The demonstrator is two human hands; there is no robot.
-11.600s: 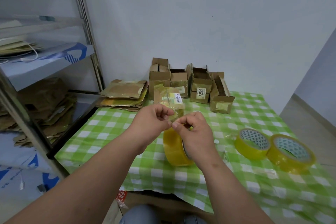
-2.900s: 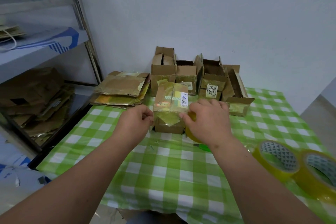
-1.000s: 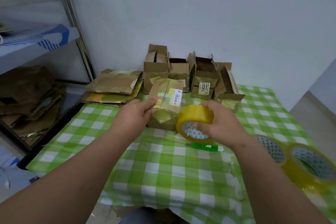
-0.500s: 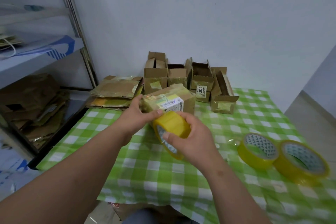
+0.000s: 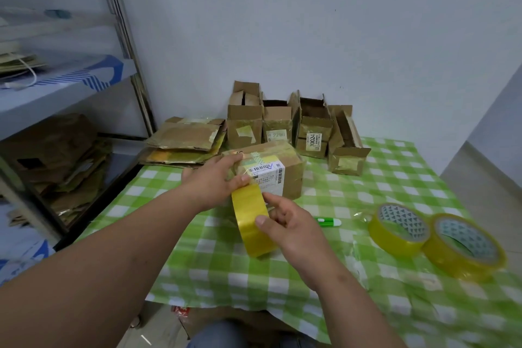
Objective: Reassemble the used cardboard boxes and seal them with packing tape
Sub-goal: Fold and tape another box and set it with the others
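Over the checked table (image 5: 395, 184), left hand (image 5: 211, 181) holds box (image 5: 288, 172), right hand (image 5: 291, 229) grips tape roll (image 5: 248, 215).

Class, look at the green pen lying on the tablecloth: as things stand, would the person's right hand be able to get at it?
Probably not straight away: the right hand grips the tape roll. The green pen lies uncovered on the tablecloth just beside that hand, so the path looks free once the roll is released.

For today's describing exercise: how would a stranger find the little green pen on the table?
Start at the green checked tablecloth. Between the right hand and the two flat tape rolls, the green pen lies alone. It is the only slim, bright green thing with a white tip.
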